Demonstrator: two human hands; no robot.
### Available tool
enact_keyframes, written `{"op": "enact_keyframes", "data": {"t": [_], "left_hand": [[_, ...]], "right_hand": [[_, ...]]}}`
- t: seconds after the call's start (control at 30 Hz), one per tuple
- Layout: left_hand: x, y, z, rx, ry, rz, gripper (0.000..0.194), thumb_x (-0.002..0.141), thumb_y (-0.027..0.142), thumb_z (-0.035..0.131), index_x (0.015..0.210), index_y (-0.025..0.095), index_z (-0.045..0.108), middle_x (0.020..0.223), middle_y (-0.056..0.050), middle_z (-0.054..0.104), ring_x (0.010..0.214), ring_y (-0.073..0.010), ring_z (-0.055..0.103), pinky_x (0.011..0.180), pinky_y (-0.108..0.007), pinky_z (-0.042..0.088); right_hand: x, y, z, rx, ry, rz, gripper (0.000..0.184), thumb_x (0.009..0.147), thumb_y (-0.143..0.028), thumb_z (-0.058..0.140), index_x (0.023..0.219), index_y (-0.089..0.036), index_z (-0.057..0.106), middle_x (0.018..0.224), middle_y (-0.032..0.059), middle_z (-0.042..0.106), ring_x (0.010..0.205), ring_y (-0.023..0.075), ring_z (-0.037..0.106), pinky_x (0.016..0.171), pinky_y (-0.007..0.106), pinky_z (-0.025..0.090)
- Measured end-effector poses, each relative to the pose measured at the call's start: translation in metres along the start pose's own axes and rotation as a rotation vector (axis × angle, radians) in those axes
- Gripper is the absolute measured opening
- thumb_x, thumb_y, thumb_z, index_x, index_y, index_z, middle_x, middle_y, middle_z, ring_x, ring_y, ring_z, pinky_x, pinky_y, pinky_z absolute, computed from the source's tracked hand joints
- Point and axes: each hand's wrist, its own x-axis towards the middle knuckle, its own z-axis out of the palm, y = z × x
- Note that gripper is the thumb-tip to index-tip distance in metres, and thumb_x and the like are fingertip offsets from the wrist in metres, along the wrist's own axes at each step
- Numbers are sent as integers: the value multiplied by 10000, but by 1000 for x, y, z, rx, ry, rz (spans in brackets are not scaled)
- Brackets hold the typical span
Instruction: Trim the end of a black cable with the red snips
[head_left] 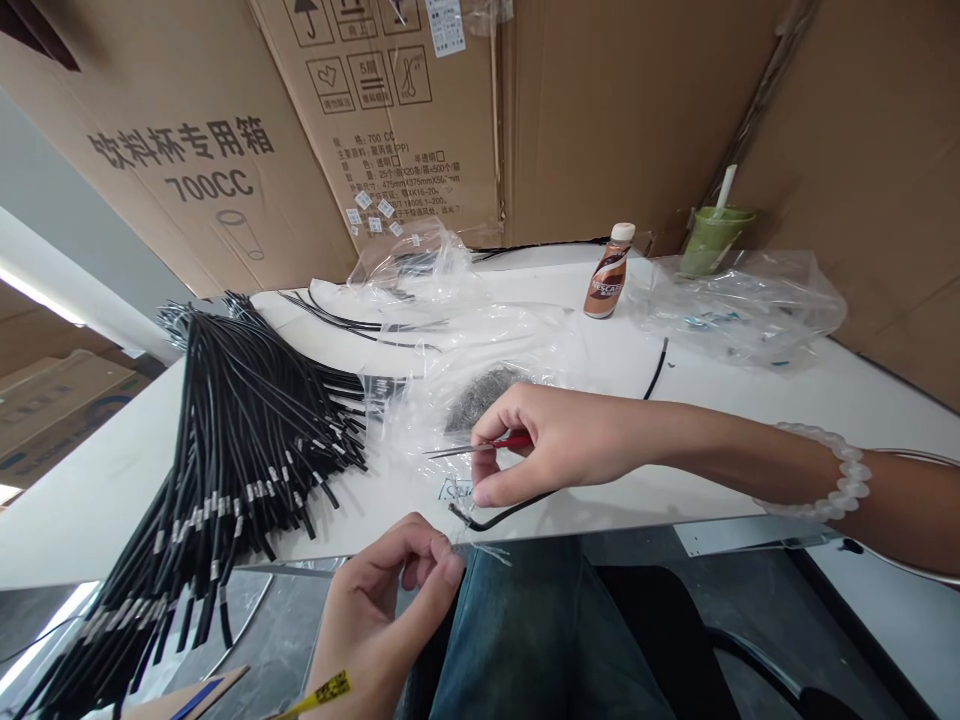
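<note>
My right hand (525,440) is closed around a slim pointed metal tool with a red handle (514,440), its tip aimed left. Below that hand a black cable (491,522) curves along the table's front edge, its end bent towards the left. Fine pale strands (491,552) spread beside the cable end. My left hand (397,590) pinches the strands between thumb and forefinger, in front of the edge. Behind my right hand lies a grey tangle of fine wire (484,395) on clear plastic film (412,430).
A big bundle of black cables (247,430) with pale bands hangs over the table's left front. A drink bottle (607,272), a green cup (712,240) and a clear plastic bag (750,310) stand or lie at the back right. Cardboard boxes (637,120) wall the rear.
</note>
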Motion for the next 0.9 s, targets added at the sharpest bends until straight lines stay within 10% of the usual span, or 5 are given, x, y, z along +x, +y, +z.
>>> {"op": "enact_keyframes", "data": {"t": [0.47,0.9], "left_hand": [[5,-12,-25,85,-202,93,523,796,743,547,936,265,708,783,-7,543,759,-173,444,696,-241,367],[35,15,-19,75,-544,-29,344,824,513,686,683,200,658,682,5,588,694,-136,476,667,-238,349]], "right_hand": [[-4,0,7,23,19,-30,81,800,-155,718,751,-121,663,714,-53,591,699,62,486,661,202,352],[-5,-5,13,-73,54,-14,128,806,-159,707,699,-138,640,644,-45,559,597,64,429,509,187,312]]}}
